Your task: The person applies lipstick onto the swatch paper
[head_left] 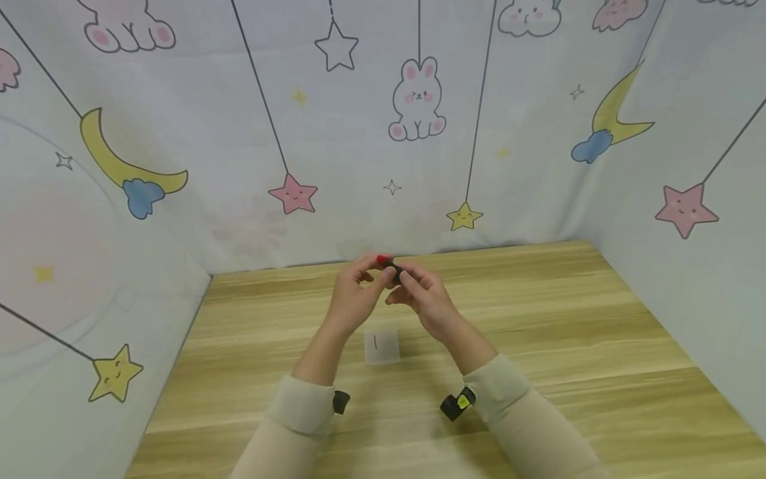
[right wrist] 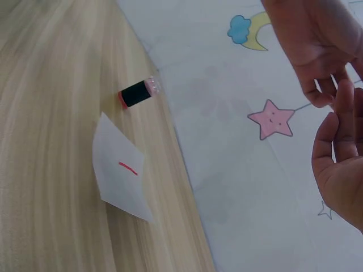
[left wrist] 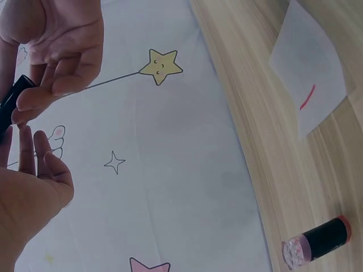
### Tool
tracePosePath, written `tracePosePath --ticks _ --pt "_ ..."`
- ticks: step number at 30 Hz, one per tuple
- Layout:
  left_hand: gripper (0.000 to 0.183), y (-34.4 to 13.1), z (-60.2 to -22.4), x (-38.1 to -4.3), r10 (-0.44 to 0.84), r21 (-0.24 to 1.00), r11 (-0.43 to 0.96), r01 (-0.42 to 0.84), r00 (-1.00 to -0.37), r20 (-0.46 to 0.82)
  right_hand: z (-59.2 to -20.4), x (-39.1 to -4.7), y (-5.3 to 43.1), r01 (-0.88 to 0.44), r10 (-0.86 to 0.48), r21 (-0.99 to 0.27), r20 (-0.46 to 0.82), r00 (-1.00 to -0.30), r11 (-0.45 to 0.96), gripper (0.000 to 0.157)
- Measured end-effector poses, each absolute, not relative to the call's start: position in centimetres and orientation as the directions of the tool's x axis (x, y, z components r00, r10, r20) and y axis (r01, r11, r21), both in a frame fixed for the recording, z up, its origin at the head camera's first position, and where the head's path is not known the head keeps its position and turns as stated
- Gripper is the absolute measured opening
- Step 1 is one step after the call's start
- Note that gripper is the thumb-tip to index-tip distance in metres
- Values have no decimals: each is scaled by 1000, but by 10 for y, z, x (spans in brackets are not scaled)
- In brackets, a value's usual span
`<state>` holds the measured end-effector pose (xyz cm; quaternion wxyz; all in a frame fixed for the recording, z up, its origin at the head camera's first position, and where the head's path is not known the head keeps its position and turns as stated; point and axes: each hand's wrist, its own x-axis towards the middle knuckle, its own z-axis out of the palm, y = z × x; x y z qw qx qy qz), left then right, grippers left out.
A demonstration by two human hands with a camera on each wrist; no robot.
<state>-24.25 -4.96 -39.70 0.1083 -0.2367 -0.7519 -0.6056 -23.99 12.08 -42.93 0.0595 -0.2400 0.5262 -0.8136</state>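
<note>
Above the far part of the table, my two hands meet at a small black tube (head_left: 395, 270). Red shows at its upper left end in the head view. My left hand (head_left: 353, 293) pinches it between thumb and fingers. From the other side, my right hand (head_left: 432, 301) grips the lower end with thumb and forefinger. The left wrist view shows only part of the black tube (left wrist: 13, 103); in the right wrist view it is hidden. Nearer me on the table is a white slip of paper (head_left: 382, 347) bearing a short red line.
A short black cylinder (left wrist: 326, 238), red at its base and clear pinkish on top, stands near the back edge of the wood-grain table (head_left: 538, 319). My left hand seems to hide it in the head view. Printed cloth walls (head_left: 359, 153) enclose the back and sides.
</note>
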Motion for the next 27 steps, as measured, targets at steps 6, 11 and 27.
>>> tracePosePath --ticks 6,11,27 --pt "20 -49 -393 -239 217 861 120 494 -860 463 -432 -236 116 -134 -379 -892 315 -870 -432 25" --pt "17 -50 -390 -237 220 856 115 505 -853 474 -431 -233 115 -81 -418 -875 307 -855 -477 26" --pt "19 -53 -384 -229 244 855 65 515 -839 487 -425 -229 113 81 -528 -777 344 -776 -625 27"
